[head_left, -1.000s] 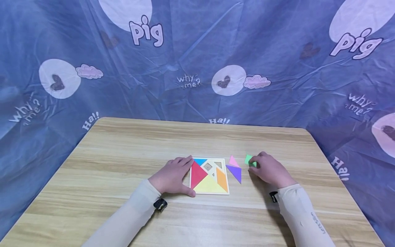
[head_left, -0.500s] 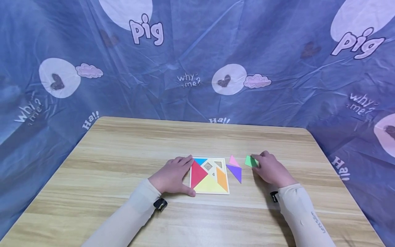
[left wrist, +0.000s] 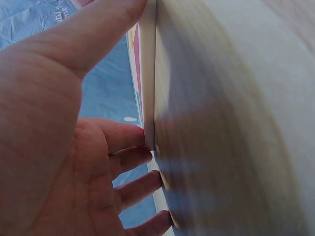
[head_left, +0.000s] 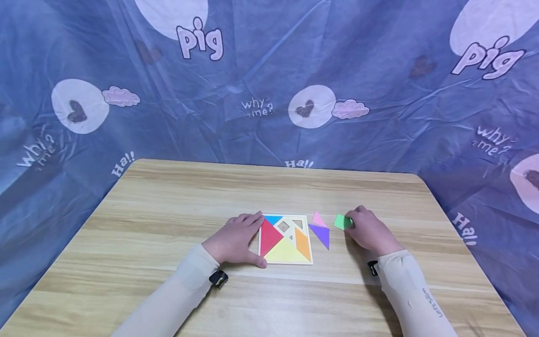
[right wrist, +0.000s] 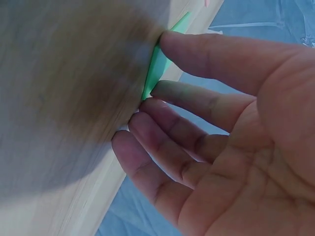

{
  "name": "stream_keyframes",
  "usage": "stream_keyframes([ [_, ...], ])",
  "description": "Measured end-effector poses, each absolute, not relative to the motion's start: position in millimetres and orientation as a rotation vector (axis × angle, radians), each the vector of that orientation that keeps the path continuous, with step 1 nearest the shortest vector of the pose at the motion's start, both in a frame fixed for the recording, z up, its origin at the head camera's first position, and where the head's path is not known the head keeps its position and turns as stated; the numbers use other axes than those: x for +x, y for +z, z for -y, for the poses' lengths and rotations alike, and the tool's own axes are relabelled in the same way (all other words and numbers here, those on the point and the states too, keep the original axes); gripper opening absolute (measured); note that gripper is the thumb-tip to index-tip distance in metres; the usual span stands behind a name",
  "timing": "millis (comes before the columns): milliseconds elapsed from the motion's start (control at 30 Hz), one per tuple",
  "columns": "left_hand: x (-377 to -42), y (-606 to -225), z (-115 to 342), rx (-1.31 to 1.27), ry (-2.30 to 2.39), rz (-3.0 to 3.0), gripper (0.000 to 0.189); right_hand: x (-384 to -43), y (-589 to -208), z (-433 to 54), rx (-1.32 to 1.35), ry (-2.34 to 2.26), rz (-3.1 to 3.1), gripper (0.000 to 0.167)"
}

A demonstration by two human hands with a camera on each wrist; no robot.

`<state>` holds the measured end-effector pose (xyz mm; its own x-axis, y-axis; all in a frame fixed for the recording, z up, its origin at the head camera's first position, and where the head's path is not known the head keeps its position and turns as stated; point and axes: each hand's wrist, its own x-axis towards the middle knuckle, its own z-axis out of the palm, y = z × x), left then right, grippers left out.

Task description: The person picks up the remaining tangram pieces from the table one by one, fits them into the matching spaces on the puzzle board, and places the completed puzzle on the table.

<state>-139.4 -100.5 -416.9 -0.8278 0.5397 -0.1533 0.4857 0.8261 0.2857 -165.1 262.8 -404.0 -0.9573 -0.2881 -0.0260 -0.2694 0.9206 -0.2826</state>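
A tangram puzzle board (head_left: pixel 290 263) lies on the table with a red triangle (head_left: pixel 269 238), yellow triangle (head_left: pixel 287 254), blue triangle (head_left: pixel 273 219) and orange parallelogram (head_left: pixel 302 245) set in it. My left hand (head_left: pixel 236 238) rests along its left side, fingers spread, thumb at the near corner and index finger at the far one. To the right of the board, my right hand (head_left: pixel 370 230) pinches the green tangram piece (head_left: pixel 341 222) between thumb and index finger; the right wrist view shows this green piece (right wrist: pixel 156 69) close against the tabletop.
Between the board and the green piece lie a pink triangle (head_left: pixel 318 220) and a purple triangle (head_left: pixel 322 235). Small openings show in the board's upper right. The wooden table (head_left: pixel 219 187) ends at a blue patterned cloth (head_left: pixel 261 140) behind it.
The green piece has turned a little on the table under my right fingers, which have shifted to its right side. My left hand and the board have stayed in place.
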Motion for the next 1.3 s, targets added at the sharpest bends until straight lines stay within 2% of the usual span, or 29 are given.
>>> stream_keyframes([
  [400,-140.2,-416.5,100.3,0.786,0.334,-2.773,0.12,-165.2,-401.7,-263.4,-0.386,-0.508,-2.962,0.031],
  [633,-140.2,-415.6,100.4,0.787,0.333,-2.775,0.12,-164.9,-398.6,-262.6,-0.35,-0.588,-2.905,0.021],
  [867,-140.4,-414.9,101.0,0.789,0.33,-2.776,0.12,-165.8,-397.5,-261.5,-0.439,-0.564,-2.983,0.004],
  [1067,-140.6,-415.1,100.8,0.788,0.327,-2.776,0.12,-167.1,-397.5,-263.0,-0.526,-0.617,-3.051,0.017],
  [1300,-140.1,-413.7,100.3,0.78,0.336,-2.771,0.12,-168.3,-397.0,-260.5,-0.456,-0.73,-3.105,0.016],
])
